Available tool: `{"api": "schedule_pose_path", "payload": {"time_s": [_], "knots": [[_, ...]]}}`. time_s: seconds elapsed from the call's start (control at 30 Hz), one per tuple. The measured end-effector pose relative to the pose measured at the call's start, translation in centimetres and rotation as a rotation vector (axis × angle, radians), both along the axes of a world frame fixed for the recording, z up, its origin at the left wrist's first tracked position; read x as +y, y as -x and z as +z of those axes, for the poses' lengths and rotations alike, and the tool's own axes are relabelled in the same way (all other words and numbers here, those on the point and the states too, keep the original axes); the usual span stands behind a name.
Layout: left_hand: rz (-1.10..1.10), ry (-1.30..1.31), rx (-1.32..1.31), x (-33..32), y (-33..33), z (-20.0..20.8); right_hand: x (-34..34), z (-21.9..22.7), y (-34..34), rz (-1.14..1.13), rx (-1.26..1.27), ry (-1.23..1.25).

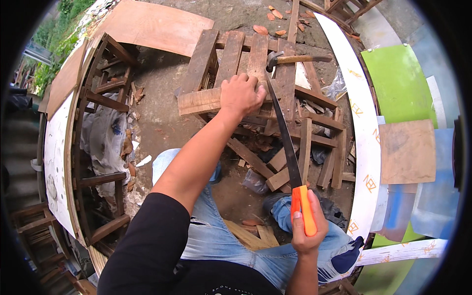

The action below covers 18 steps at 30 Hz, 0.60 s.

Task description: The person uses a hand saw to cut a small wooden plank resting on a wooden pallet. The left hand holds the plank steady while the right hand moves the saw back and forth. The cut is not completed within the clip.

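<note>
My right hand (309, 227) is closed around the orange handle of a handsaw (285, 132), whose long dark blade points up and away. The blade passes close to the right end of a short wooden board (200, 101); I cannot tell whether its teeth are in the wood. My left hand (242, 96) is closed over that board, pressing it across a slatted wooden bench (229, 61). A claw hammer (302, 59) with a wooden handle lies on the slats, just beyond the blade's tip.
Wood offcuts (250, 157) and a clear plastic cup (255, 181) lie on the ground between my legs and the bench. A wooden frame (101, 179) with a white panel stands at left. A long white board (361, 128) curves along the right, beside a green sheet (399, 81). Plywood (152, 24) lies at the back.
</note>
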<state>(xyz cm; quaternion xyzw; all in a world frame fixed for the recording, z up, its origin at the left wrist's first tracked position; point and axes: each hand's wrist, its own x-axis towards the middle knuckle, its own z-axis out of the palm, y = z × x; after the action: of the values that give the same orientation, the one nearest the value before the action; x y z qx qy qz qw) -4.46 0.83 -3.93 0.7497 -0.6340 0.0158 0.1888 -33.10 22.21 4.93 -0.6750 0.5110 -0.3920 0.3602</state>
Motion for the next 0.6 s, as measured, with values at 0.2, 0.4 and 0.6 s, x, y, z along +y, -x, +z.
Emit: {"api": "schedule_pose_path", "payload": {"time_s": [0.2,0.4,0.6], "knots": [[-0.031,0.044,0.040,0.4,0.3,-0.3,2.4,0.5,-0.6,-0.036,0.005,-0.073],[0.048,-0.008,0.071,-0.2,-0.2,0.0,-2.2,-0.1,-3.2,-0.053,0.122,0.044],[0.064,-0.060,0.081,-1.3,0.0,0.9,-3.1,1.5,-0.9,0.060,0.009,-0.094]]}}
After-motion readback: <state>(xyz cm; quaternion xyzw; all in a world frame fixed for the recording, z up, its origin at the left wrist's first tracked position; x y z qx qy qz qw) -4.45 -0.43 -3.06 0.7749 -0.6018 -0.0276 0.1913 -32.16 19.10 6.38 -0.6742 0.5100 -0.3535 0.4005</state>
